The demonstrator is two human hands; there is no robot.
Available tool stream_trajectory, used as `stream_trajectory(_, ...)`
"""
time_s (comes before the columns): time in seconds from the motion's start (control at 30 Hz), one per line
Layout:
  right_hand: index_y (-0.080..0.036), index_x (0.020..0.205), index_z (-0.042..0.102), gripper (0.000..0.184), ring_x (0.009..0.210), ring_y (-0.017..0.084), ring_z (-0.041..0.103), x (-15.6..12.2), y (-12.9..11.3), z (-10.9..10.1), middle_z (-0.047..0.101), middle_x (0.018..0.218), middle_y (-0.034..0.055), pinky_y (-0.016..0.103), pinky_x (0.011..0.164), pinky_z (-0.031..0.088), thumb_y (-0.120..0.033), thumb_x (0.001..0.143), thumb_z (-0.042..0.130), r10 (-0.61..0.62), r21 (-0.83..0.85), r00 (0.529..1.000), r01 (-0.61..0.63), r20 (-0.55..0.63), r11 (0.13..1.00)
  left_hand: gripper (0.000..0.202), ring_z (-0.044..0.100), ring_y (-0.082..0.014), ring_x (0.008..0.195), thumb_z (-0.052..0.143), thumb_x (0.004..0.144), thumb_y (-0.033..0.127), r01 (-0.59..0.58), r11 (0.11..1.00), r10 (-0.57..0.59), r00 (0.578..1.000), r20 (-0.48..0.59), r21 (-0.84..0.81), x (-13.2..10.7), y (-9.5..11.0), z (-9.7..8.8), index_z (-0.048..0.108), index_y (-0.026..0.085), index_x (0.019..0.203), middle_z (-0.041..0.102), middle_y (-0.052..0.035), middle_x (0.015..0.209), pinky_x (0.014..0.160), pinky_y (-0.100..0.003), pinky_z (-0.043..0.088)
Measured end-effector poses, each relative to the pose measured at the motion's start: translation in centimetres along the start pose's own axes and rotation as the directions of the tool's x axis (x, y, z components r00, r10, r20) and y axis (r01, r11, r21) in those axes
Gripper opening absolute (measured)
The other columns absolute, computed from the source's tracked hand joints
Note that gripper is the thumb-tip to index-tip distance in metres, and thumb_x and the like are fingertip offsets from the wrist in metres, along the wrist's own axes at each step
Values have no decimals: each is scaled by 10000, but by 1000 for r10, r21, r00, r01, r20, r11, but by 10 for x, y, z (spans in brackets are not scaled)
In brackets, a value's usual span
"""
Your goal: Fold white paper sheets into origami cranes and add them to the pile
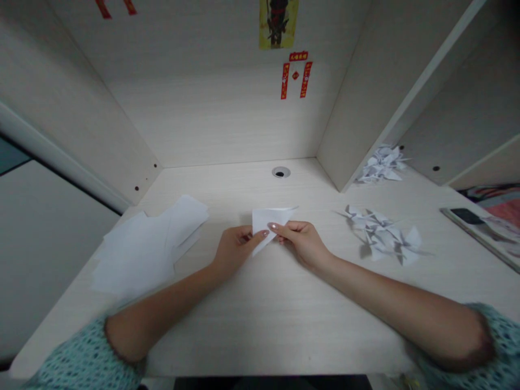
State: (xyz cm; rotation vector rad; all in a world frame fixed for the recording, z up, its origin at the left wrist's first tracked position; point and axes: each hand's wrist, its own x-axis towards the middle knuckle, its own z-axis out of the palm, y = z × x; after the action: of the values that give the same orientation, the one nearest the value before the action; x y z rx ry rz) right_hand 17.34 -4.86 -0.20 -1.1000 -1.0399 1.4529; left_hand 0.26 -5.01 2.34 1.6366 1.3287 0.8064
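Note:
A folded white paper (266,225), roughly triangular, is held just above the middle of the light wood desk (260,330). My left hand (238,250) pinches its lower left edge between fingertips and thumb. My right hand (300,244) grips the opposite side, and the fingertips of the two hands nearly meet at the paper. To the left of my left hand lies a loose stack of white paper sheets (142,249). A heap of folded white origami cranes (384,235) lies to the right of my right hand, apart from it.
A second heap of paper cranes (382,165) sits against the right panel of the desk. A round cable grommet (281,172) is set near the back wall. A phone on a flat book or tablet (479,233) lies at the far right edge. Red paper decorations (296,76) hang on the back panel.

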Motion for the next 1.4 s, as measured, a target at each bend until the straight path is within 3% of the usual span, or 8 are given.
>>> stream_trajectory(0.27,-152,532,644,301,548,93,433,13,-23,-14,570,574,1,264,566,324,-398,581,811,49,190,990,-23,-132,982,434,401,-101,521,586,754,545,28,1000,-28,1000,-8,-12,2,-2,-2,582,145,583,443,26,526,491,-224,253)
stream_trajectory(0.63,-172,495,598,310,567,141,461,15,-21,-20,541,554,22,299,571,362,-396,636,758,-12,174,982,45,-188,984,444,399,-109,537,570,755,566,14,1000,-14,1000,8,5,3,-5,-5,556,157,582,429,22,538,493,-227,248)
stream_trajectory(0.8,-166,827,710,436,621,157,536,14,-23,-18,635,723,60,295,577,413,-578,750,588,-89,153,974,122,-209,981,437,408,-116,524,570,750,570,5,1000,-5,1000,5,31,2,-5,-6,585,162,594,468,22,530,494,-234,244)
stream_trajectory(0.9,-185,940,704,409,701,156,568,11,-24,-16,661,810,51,278,626,429,-537,745,627,-188,-36,971,185,-149,982,413,450,-134,539,575,747,563,-6,993,4,1000,16,122,3,-5,-7,660,172,646,531,10,551,511,-242,272)
stream_trajectory(1.03,-190,964,719,385,702,156,578,8,-19,-14,667,749,33,290,692,446,-433,666,742,-248,-284,968,245,25,927,356,529,-177,630,638,698,539,-82,963,93,995,-31,255,7,-6,-12,678,199,597,596,-27,586,596,-257,342)
stream_trajectory(1.17,-200,938,736,360,720,176,597,11,-9,-17,705,825,60,307,685,460,-420,654,752,-215,-330,972,234,95,914,323,567,-212,724,652,685,532,-123,943,134,991,-17,310,8,-6,-17,693,220,616,644,-52,653,687,-279,381)
stream_trajectory(1.3,-176,706,729,256,682,173,585,13,-5,-21,701,769,54,293,637,447,-431,695,714,-170,-412,953,263,250,873,300,583,-220,745,680,662,522,-117,949,130,991,-25,294,8,-4,-19,696,224,626,665,-51,677,718,-291,400)
stream_trajectory(1.4,-168,643,693,290,565,132,512,12,-6,-22,640,631,12,260,532,377,-454,682,719,-150,-421,972,215,181,881,303,600,-207,759,670,686,513,-95,965,113,992,-63,245,11,-2,-22,717,220,747,690,-40,749,731,-288,411)
